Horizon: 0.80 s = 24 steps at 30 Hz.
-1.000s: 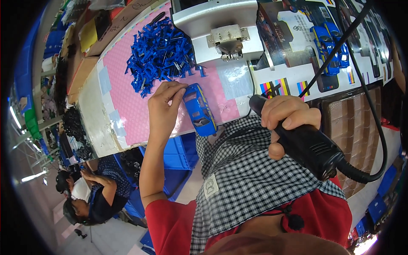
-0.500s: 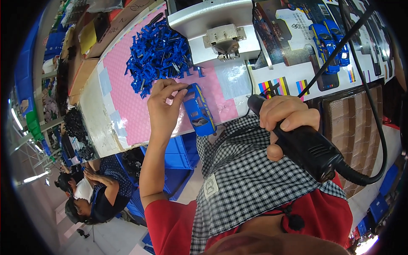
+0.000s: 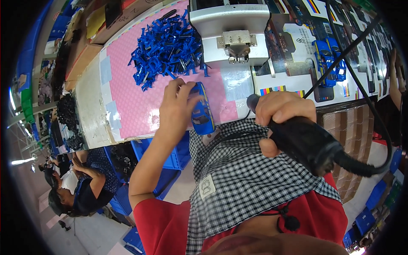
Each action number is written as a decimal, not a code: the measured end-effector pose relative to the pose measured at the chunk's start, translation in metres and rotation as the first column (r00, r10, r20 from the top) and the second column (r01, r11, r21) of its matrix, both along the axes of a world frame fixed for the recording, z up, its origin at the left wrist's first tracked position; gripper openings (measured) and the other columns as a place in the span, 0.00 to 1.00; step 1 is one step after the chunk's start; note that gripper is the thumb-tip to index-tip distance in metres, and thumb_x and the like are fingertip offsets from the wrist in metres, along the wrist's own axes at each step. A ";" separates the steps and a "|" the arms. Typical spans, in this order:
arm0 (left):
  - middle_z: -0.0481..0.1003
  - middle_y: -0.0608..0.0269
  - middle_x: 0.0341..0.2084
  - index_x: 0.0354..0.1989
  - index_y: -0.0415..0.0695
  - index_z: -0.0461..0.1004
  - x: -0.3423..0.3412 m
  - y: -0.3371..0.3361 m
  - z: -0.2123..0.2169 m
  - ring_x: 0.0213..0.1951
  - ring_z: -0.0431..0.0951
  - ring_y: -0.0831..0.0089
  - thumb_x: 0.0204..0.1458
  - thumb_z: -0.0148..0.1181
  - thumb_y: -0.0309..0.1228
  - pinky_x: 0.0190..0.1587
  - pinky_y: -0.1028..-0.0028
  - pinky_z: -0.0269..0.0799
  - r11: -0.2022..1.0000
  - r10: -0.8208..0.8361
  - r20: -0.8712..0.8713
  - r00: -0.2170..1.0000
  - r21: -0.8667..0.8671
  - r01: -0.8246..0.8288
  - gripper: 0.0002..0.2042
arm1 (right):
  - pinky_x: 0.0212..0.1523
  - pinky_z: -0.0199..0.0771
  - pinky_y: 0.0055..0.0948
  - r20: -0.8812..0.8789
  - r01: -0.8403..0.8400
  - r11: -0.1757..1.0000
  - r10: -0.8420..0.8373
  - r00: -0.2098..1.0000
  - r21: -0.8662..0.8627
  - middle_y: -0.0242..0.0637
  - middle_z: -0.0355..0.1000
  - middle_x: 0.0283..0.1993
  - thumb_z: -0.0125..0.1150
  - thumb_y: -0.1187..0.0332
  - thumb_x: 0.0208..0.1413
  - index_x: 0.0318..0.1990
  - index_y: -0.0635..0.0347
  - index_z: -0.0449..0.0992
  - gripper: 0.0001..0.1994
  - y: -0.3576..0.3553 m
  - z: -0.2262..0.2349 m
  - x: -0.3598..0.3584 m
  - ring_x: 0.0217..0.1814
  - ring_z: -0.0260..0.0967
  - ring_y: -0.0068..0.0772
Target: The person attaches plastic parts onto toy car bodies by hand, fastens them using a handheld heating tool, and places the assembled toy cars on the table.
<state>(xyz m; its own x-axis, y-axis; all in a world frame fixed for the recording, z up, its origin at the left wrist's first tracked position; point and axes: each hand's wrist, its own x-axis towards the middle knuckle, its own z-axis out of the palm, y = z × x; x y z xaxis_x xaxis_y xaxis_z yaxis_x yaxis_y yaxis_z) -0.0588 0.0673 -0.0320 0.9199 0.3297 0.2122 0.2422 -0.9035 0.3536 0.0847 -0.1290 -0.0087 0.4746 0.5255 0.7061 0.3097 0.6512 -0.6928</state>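
Note:
A blue toy car lies lengthwise on the pink mat, near the table's front edge. My left hand is at its far left side, with the thumb over the roof and the fingers bent round the far end. The fingertips are partly hidden, and a thin blue piece shows just beyond them. Off to the right, my right hand is wrapped round a black corded power tool, held in front of my checked apron, its narrow end pointing left.
A heap of small blue plastic parts lies beyond my left hand. At the far middle stands a grey metal machine. More blue toy cars rest on printed sheets at right, crossed by black cables. Other people sit at far left.
My left hand has shifted right, its thumb now over the car's roof instead of pinched at its far left corner. The power tool stays in my right hand. The whole view has shifted slightly.

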 end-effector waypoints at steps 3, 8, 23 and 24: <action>0.65 0.51 0.44 0.50 0.38 0.67 -0.003 -0.020 0.009 0.42 0.72 0.53 0.36 0.71 0.33 0.41 0.63 0.72 0.994 0.081 -0.030 0.996 -0.073 -0.083 0.30 | 0.27 0.70 0.29 0.048 -0.049 0.998 0.047 0.998 0.036 0.40 0.70 0.29 0.76 0.72 0.35 0.40 0.60 0.66 0.25 0.006 0.008 0.002 0.26 0.70 0.37; 0.61 0.46 0.51 0.53 0.36 0.63 -0.010 -0.024 0.005 0.48 0.68 0.48 0.39 0.65 0.24 0.48 0.60 0.69 0.985 0.048 -0.064 0.997 -0.161 -0.058 0.29 | 0.28 0.71 0.31 0.093 -0.060 0.990 0.073 0.993 -0.130 0.41 0.69 0.29 0.74 0.71 0.38 0.41 0.60 0.64 0.24 0.016 0.000 -0.003 0.27 0.69 0.34; 0.71 0.51 0.47 0.62 0.41 0.58 -0.016 -0.024 -0.005 0.46 0.74 0.65 0.58 0.51 0.32 0.44 0.66 0.75 -0.721 0.314 -0.043 0.948 -0.661 0.209 0.23 | 0.30 0.68 0.33 0.188 0.051 0.995 -0.033 0.982 -0.088 0.35 0.63 0.28 0.56 0.47 0.55 0.43 0.51 0.60 0.21 0.041 0.069 0.031 0.23 0.62 0.30; 0.71 0.52 0.47 0.62 0.41 0.57 -0.009 -0.033 -0.012 0.46 0.75 0.65 0.58 0.51 0.32 0.41 0.65 0.78 -0.713 0.338 -0.031 0.941 -0.661 0.234 0.24 | 0.29 0.67 0.32 0.171 0.012 0.999 -0.004 0.985 -0.046 0.35 0.63 0.28 0.54 0.49 0.56 0.43 0.52 0.61 0.19 0.048 0.077 0.040 0.23 0.61 0.30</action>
